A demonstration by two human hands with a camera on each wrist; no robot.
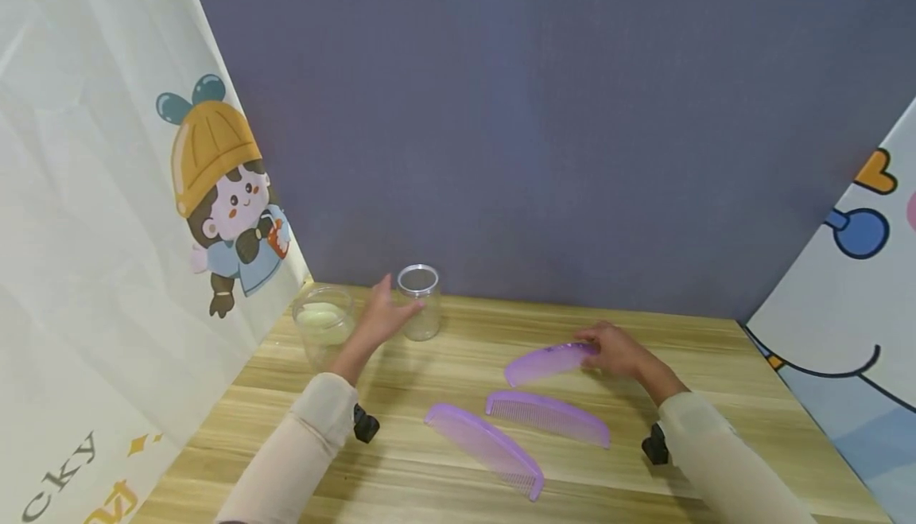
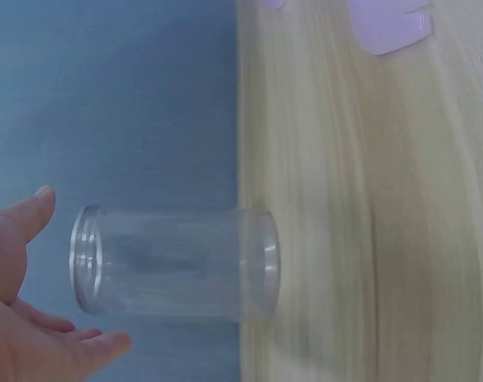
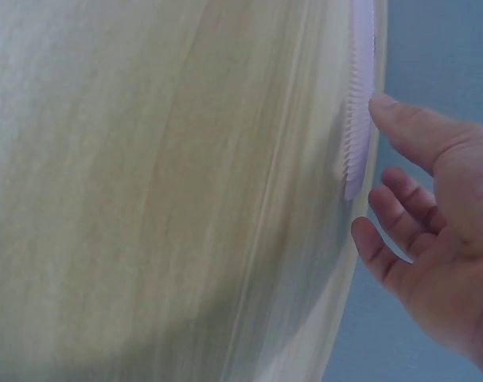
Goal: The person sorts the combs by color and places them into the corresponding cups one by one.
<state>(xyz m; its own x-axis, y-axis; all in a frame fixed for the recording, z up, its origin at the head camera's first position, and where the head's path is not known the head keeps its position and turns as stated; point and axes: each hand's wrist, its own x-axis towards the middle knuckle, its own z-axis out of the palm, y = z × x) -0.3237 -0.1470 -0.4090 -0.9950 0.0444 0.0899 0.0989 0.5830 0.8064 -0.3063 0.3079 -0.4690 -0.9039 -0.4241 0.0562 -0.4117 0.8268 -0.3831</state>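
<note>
Beside a clear jar (image 1: 422, 319) with a silvery rim, at the back of the table, my left hand (image 1: 384, 319) is spread, thumb and fingers apart. In the left wrist view the jar (image 2: 173, 263) stands upright in front of these fingers, nothing between them. My right hand (image 1: 617, 349) is at the right end of the farthest purple comb (image 1: 542, 363). The right wrist view has the thumb tip right at the comb's edge (image 3: 363, 103), the other fingers loosely bent and apart. Two more purple combs (image 1: 551, 415) (image 1: 487, 446) lie nearer the front.
A wider clear tub (image 1: 306, 339) with a pale green thing (image 1: 320, 316) inside stands left of the left hand, partly behind that wrist. A grey-blue wall (image 1: 501, 150) rises behind the wooden table (image 1: 401, 476). Printed white sheets (image 1: 86, 190) flank it.
</note>
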